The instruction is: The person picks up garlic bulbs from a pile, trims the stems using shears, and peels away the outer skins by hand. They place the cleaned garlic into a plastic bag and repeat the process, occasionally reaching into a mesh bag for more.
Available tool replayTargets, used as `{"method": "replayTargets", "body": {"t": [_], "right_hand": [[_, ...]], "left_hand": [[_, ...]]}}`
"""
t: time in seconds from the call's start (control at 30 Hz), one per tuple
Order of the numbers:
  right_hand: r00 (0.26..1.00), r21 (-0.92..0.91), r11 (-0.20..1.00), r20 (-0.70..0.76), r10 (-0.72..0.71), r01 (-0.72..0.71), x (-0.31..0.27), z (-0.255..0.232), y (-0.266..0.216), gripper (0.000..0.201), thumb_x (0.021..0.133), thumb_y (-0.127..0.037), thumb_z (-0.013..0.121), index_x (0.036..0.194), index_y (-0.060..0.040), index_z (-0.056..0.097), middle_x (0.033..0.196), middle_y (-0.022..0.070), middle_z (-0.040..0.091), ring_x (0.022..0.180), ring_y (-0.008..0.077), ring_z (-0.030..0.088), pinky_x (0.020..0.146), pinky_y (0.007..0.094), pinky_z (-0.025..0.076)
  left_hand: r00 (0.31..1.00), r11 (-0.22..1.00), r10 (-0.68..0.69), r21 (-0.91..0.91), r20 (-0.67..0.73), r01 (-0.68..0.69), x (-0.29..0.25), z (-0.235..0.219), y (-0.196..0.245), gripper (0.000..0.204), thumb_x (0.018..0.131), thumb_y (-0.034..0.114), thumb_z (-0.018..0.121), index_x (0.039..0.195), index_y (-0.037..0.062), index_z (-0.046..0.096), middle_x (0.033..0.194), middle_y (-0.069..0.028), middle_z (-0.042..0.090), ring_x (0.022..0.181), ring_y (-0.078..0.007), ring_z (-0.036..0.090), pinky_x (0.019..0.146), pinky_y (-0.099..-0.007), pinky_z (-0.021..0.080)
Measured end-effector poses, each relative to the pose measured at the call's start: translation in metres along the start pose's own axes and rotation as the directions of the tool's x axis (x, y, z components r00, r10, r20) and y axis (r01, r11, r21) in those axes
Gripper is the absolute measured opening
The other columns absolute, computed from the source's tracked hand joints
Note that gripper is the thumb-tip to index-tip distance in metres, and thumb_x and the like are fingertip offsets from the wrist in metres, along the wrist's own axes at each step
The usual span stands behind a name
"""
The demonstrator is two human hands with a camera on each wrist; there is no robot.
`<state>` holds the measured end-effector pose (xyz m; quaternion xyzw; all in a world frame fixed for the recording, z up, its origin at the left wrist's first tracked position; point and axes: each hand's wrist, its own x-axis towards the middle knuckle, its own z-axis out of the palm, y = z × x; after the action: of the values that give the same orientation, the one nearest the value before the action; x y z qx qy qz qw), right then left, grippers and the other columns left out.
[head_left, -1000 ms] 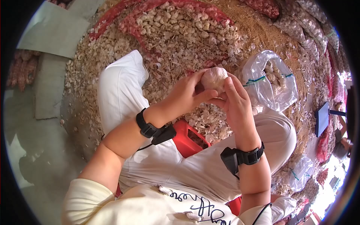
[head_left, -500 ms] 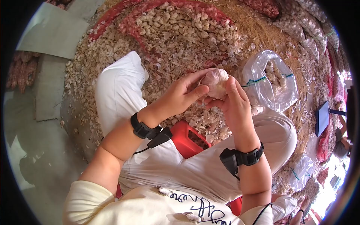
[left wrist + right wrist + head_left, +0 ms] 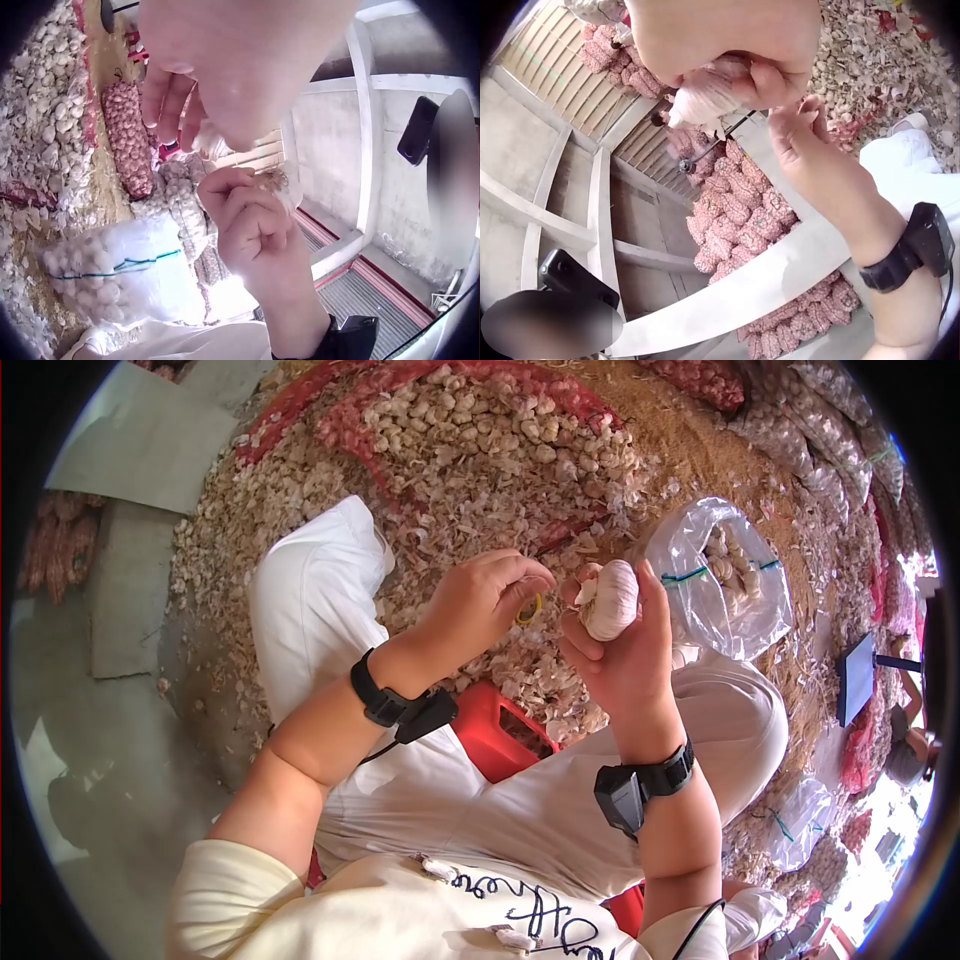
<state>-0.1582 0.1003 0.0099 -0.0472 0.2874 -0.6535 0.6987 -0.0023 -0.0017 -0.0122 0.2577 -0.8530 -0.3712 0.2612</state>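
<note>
A large white-and-pinkish garlic bulb [image 3: 612, 600] sits in my right hand [image 3: 630, 650], fingers and thumb gripping its sides. Loose papery skin sticks out from the bulb's left side. To its left, apart from the bulb, is my left hand [image 3: 485, 600], its fingers bent toward the thumb. The left wrist view shows a whitish scrap of garlic skin [image 3: 211, 140] between those fingers and thumb. In the right wrist view the bulb's pale end pokes out under the right hand [image 3: 727, 37].
Loose skins [image 3: 480, 510] and a heap of garlic bulbs [image 3: 450, 415] on red netting cover the floor ahead. A clear plastic bag [image 3: 690, 600] of garlic stands by the right knee. Between the legs is a red plastic container [image 3: 490, 735]. Stacked mesh sacks [image 3: 735, 202] line the surroundings.
Both hands held the bulb together before; the left hand has drawn off to the left. The right hand now holds the bulb alone, turned to show its side, with skin hanging loose.
</note>
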Motion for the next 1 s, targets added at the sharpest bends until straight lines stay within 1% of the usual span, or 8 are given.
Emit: {"method": "replayTargets", "body": {"t": [0.47,0.57,0.63,0.77,0.83,0.9,0.97,1.0], "right_hand": [[0.974,-0.308,0.949,-0.191,-0.122,0.058,-0.001,0.010,0.011,0.037,0.099,-0.047,0.042,0.102,-0.0127,0.056,0.075,-0.0008,0.053,0.052,0.0097,0.043,0.046,0.0216,0.030],[0.986,-0.244,0.969,-0.156,-0.066,0.027,0.005,-0.007,0.013,0.033,0.099,-0.041,0.045,0.102,-0.0093,0.054,0.074,0.0018,0.051,0.053,0.0096,0.044,0.044,0.0219,0.032],[0.996,0.023,0.996,0.010,0.090,-0.090,0.010,-0.014,0.013,0.030,0.098,-0.038,0.045,0.102,-0.0093,0.054,0.079,0.0035,0.053,0.046,0.0093,0.040,0.038,0.0211,0.028],[0.992,0.059,0.993,-0.069,0.106,-0.102,0.008,-0.004,0.007,0.032,0.099,-0.039,0.040,0.104,-0.0118,0.055,0.072,0.0001,0.052,0.038,0.0064,0.036,0.031,0.0195,0.025],[0.995,0.085,0.996,0.103,-0.016,0.007,0.006,-0.004,-0.004,0.033,0.100,-0.038,0.038,0.105,-0.0107,0.055,0.073,0.0019,0.053,0.039,0.0058,0.037,0.031,0.0192,0.025],[0.996,0.035,0.999,0.079,-0.035,0.033,0.007,-0.008,-0.007,0.038,0.101,-0.040,0.036,0.108,-0.0076,0.055,0.080,0.0049,0.054,0.040,0.0078,0.039,0.034,0.0207,0.027],[0.992,-0.431,0.901,-0.089,-0.094,0.047,0.007,-0.012,-0.001,0.044,0.102,-0.043,0.035,0.113,-0.0052,0.054,0.089,0.0061,0.054,0.044,0.0101,0.042,0.039,0.0229,0.031],[0.997,-0.481,0.877,-0.067,-0.035,-0.001,0.003,-0.010,-0.002,0.047,0.103,-0.042,0.034,0.123,-0.0029,0.051,0.096,0.0070,0.055,0.056,0.0121,0.048,0.048,0.0248,0.037]], "left_hand": [[0.998,0.943,0.023,-0.332,0.059,-0.002,-0.006,0.007,0.011,0.024,0.089,0.024,0.065,0.086,0.0020,0.055,0.077,-0.0107,0.055,0.075,-0.0276,0.057,0.066,-0.0368,0.045],[0.993,0.981,0.038,-0.194,0.115,-0.015,-0.005,0.005,0.015,0.008,0.090,0.009,0.059,0.090,0.0020,0.057,0.079,-0.0069,0.056,0.074,-0.0204,0.055,0.070,-0.0314,0.045],[0.981,0.974,0.194,-0.118,-0.003,-0.193,0.001,0.008,0.015,0.016,0.085,0.011,0.063,0.079,0.0024,0.051,0.073,-0.0115,0.052,0.065,-0.0314,0.051,0.061,-0.0370,0.043],[0.980,0.969,0.199,-0.147,-0.004,-0.198,0.005,-0.002,0.010,0.017,0.088,0.014,0.062,0.080,0.0024,0.053,0.072,-0.0086,0.053,0.063,-0.0277,0.051,0.061,-0.0364,0.044],[0.963,0.846,-0.189,-0.465,0.194,0.260,0.003,-0.018,0.004,0.017,0.093,0.015,0.058,0.083,0.0016,0.053,0.077,-0.0004,0.056,0.073,-0.0135,0.053,0.067,-0.0301,0.045],[0.943,0.827,-0.181,-0.476,0.280,0.300,0.003,-0.020,-0.014,0.024,0.097,0.025,0.055,0.094,0.0011,0.058,0.087,-0.0007,0.061,0.082,-0.0117,0.056,0.075,-0.0282,0.048],[0.994,0.974,-0.080,-0.205,0.077,0.095,0.003,-0.017,-0.013,0.039,0.097,0.035,0.053,0.118,0.0026,0.057,0.107,-0.0067,0.061,0.095,-0.0146,0.058,0.085,-0.0283,0.048],[0.991,0.950,-0.097,-0.289,0.093,0.120,0.002,-0.019,-0.006,0.059,0.093,0.042,0.058,0.138,0.0061,0.044,0.127,-0.0102,0.054,0.106,-0.0174,0.057,0.090,-0.0307,0.048]]}}
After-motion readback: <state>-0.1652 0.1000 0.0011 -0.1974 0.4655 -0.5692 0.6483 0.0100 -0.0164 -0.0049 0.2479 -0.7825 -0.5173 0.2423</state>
